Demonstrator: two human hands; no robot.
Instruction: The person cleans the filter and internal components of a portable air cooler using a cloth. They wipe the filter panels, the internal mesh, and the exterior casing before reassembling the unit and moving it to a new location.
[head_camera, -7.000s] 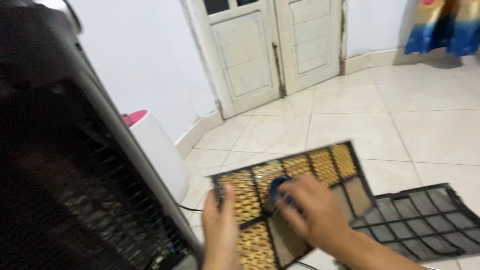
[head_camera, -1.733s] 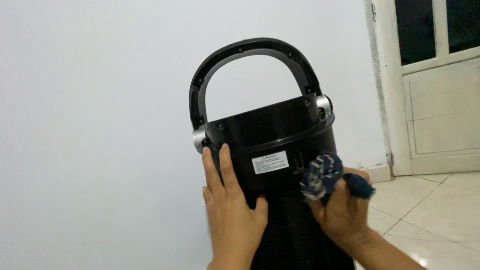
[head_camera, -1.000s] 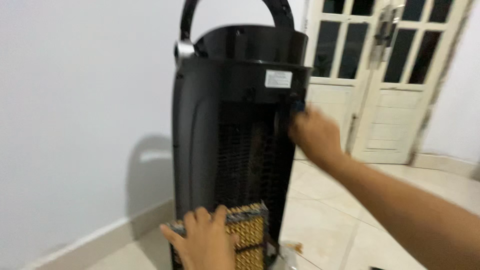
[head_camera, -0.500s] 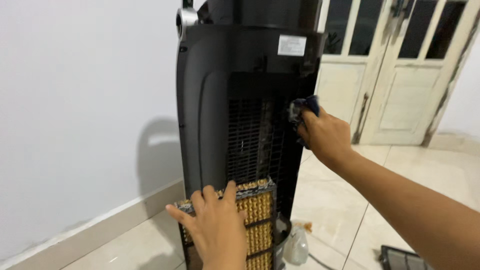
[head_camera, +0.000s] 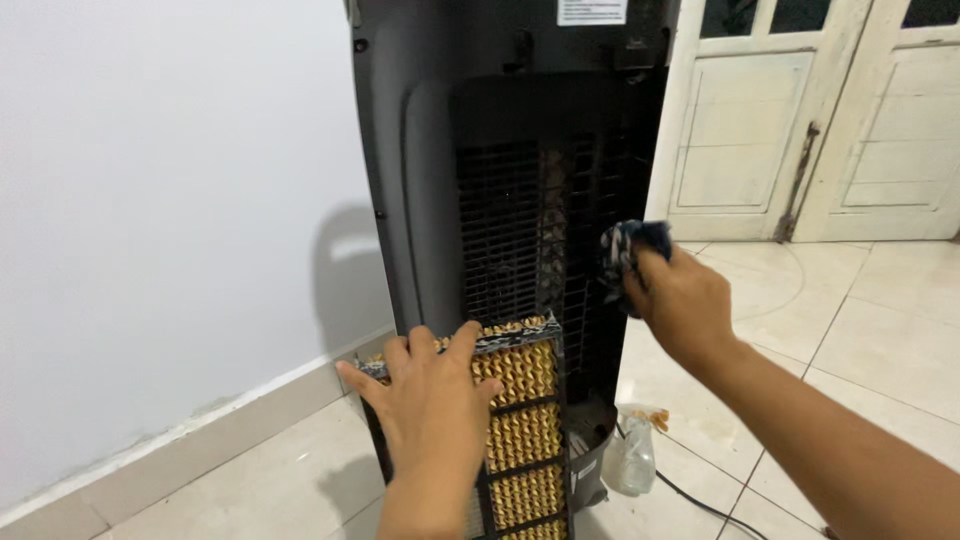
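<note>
Fingers of right hand (head_camera: 685, 300) bunch blue cloth (head_camera: 628, 250); left hand (head_camera: 430, 395) spreads flat on honeycomb pad (head_camera: 520, 405).

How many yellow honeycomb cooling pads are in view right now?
1: the yellow honeycomb cooling pad in its black frame leans against the lower back of the tall black air cooler, under the left hand. Others may sit outside the view.
</note>
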